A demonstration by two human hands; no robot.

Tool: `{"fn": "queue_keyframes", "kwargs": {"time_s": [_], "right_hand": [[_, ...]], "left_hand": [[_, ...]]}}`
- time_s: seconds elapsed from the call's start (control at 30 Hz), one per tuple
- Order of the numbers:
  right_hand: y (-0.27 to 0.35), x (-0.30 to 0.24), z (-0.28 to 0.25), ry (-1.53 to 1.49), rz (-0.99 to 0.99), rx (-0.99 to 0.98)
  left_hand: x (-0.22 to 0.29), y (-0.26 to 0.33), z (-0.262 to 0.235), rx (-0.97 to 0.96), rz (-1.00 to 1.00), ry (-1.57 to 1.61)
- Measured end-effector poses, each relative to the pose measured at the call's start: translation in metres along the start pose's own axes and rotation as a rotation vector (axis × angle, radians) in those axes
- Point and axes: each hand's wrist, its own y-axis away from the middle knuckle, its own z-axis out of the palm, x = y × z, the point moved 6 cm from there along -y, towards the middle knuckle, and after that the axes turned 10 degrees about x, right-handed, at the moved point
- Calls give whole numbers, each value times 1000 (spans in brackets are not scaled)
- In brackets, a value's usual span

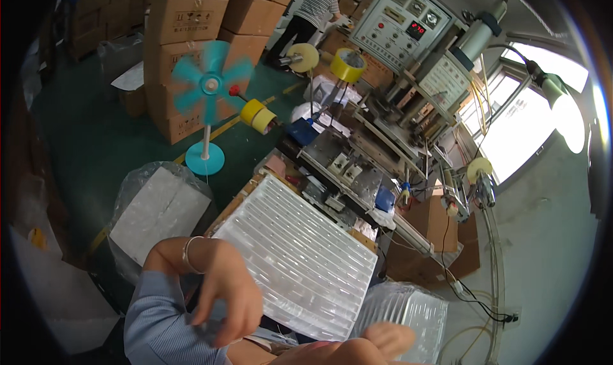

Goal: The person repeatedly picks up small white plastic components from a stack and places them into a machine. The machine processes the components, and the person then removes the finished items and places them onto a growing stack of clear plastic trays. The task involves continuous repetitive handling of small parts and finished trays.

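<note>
At the lower edge of the view the left hand (233,295), wearing a thin bracelet at the wrist above a blue sleeve, hangs with its fingers loosely curled downward over the near corner of a large clear plastic blister tray (300,263); whether the fingertips actually pinch the tray cannot be told because of blur. The right hand (357,346) shows only as a blurred patch at the bottom, beside the tray's lower right edge, and its grip cannot be told either. The ribbed tray lies tilted across the near end of the workbench (255,186), its many long narrow pockets appearing empty. Just right of it sits a stack of similar clear trays (415,314), also transparent with nothing seen inside. To the left, on the floor, an open clear plastic bag (137,186) holds a whitish block of stacked sheets or trays (159,215). Farther along the bench stands a metal sealing machine (357,167) with a grey control panel (402,23) above it. Yellow tape rolls (348,64) sit on spindles near it. A teal standing fan (207,81) stands on the green floor, in front of stacked brown cardboard boxes (188,20), all closed. At the far back a person in a striped top (316,11) bends over more boxes.
</note>
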Motion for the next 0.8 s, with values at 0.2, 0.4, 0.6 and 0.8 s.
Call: {"fn": "queue_keyframes", "kwargs": {"time_s": [0.2, 0.4, 0.6, 0.8], "right_hand": [[-48, -45, 22, 104, -313, -444], [-70, -65, 43, 211, -399, -398], [-70, -76, 54, 236, -494, -320], [-71, -96, 68, 265, -551, -306]], "left_hand": [[41, 9, 42, 4, 100, -359], [52, 5, 62, -68, 255, -325], [52, -7, 80, -51, 274, -373], [59, -43, 105, 29, 374, -401]]}}
